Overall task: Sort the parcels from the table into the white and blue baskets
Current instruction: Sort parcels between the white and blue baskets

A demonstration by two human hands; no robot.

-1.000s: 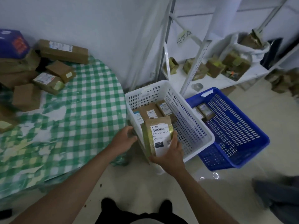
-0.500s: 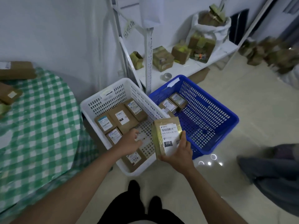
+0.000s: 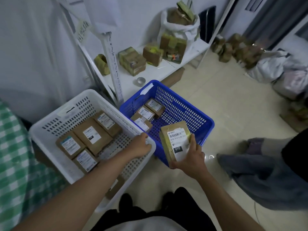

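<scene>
My right hand (image 3: 190,159) grips a tan parcel (image 3: 176,144) with a white barcode label marked 010. It holds the parcel upright above the near rim of the blue basket (image 3: 210,121). Three labelled parcels (image 3: 146,114) lie in the blue basket's left corner. The white basket (image 3: 50,124) stands to its left and holds several flat labelled parcels (image 3: 92,135). My left hand (image 3: 141,145) holds nothing and hovers at the white basket's right rim, fingers loosely curled. The edge of the table with its green check cloth (image 3: 10,147) shows at far left.
Behind the baskets, a low white shelf (image 3: 166,69) carries taped boxes, a tape roll (image 3: 140,80) and a white sack (image 3: 180,25). Another person's legs (image 3: 258,165) stand on the floor at right. More parcels and bags (image 3: 241,50) are piled at the far right.
My right hand has carried the parcel from over the white basket rightward to the blue basket's near rim. My left hand followed to the white basket's right rim. The view swung right.
</scene>
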